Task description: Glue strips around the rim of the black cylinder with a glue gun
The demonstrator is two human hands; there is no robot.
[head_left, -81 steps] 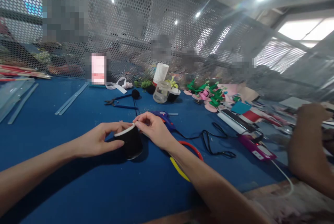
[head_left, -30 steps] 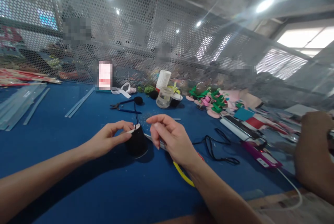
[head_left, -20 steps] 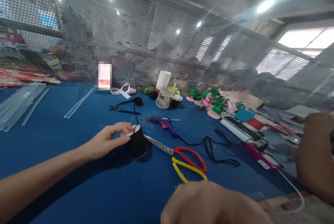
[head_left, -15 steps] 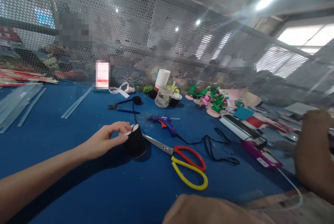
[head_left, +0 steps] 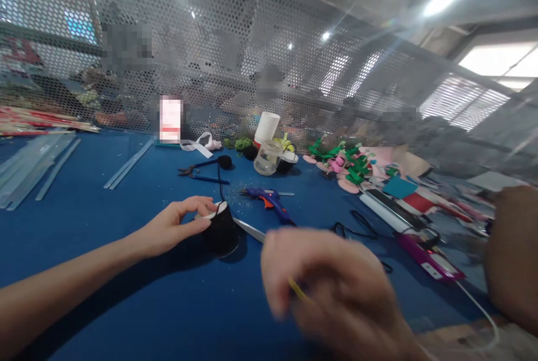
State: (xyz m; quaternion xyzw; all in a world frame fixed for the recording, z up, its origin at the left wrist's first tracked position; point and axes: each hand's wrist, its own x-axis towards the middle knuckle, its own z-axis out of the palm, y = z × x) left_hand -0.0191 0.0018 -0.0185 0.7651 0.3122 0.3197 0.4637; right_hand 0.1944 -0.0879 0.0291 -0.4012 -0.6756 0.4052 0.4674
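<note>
My left hand (head_left: 166,226) pinches the rim of a small paper cup covered in black (head_left: 221,233), thumb outside and fingers at the white rim. The cup leans slightly on the blue table. A black yarn strand (head_left: 221,184) runs from it to a small black yarn ball (head_left: 225,162). Over the handles of a pair of scissors (head_left: 251,230) is my right hand (head_left: 323,277), curled and smeared by motion. Part of a yellow handle shows beneath it; whether the fingers grip it is unclear. The blade points toward the cup.
Beyond the cup lie pliers (head_left: 191,170) and a blue glue gun (head_left: 269,199). Farther back stand a clear jar (head_left: 268,159) and stacked white cups (head_left: 268,126). Glue sticks (head_left: 37,165) lie left; a purple power strip (head_left: 431,257) and another person's arm (head_left: 513,260) are right.
My right hand has risen from the bottom edge and moved up over the scissor handles. My left hand stays on the cup. The view has shifted slightly.
</note>
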